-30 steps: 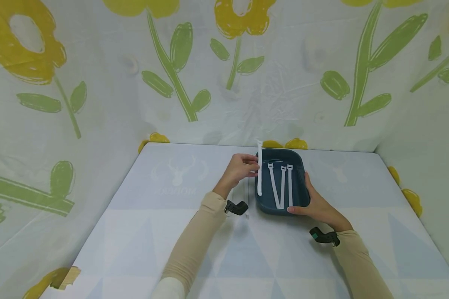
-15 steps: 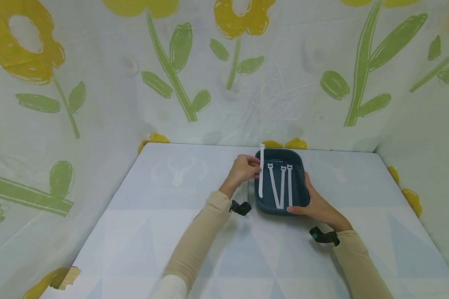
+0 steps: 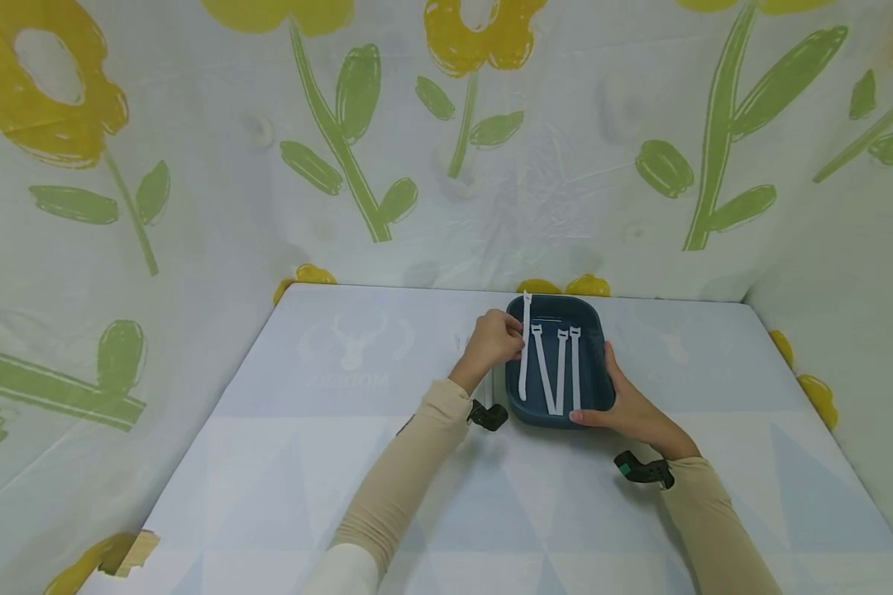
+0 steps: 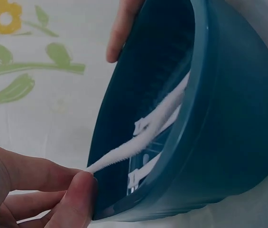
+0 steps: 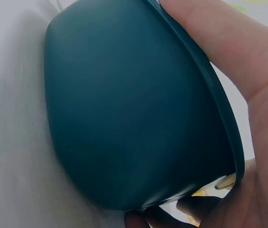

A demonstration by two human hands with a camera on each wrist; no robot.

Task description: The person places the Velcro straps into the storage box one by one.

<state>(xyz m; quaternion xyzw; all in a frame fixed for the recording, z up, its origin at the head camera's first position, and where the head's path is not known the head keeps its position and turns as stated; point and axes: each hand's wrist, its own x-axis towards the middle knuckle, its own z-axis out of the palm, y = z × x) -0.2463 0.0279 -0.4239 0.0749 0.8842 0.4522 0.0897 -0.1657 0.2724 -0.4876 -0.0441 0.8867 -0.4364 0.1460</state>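
Note:
A dark teal rectangular container (image 3: 517,413) stands near the table's far edge, its inside facing up in the head view. My left hand (image 3: 494,340) pinches a white fuzzy hook-and-loop cable tie (image 3: 525,355) between thumb and fingers at the container's left side. This tie hangs lengthwise over the inside, its slotted head overlapping the far rim. Three more white cable ties (image 3: 561,372) lie inside, roughly side by side, heads toward the back. My right hand (image 3: 632,411) grips the container's near right corner, thumb on the rim (image 5: 219,102) and fingers along the outer wall.
The container rests on a pale table (image 3: 268,479) with faint triangle prints. Left of it, a thin pale strip (image 3: 489,388) shows beside my left wrist. A flower-printed curtain (image 3: 536,215) closes off the back and both sides.
My left hand has moved a little to the right and toward me, bringing the pinched cable tie from the container's left rim over its inside. The right hand keeps its place.

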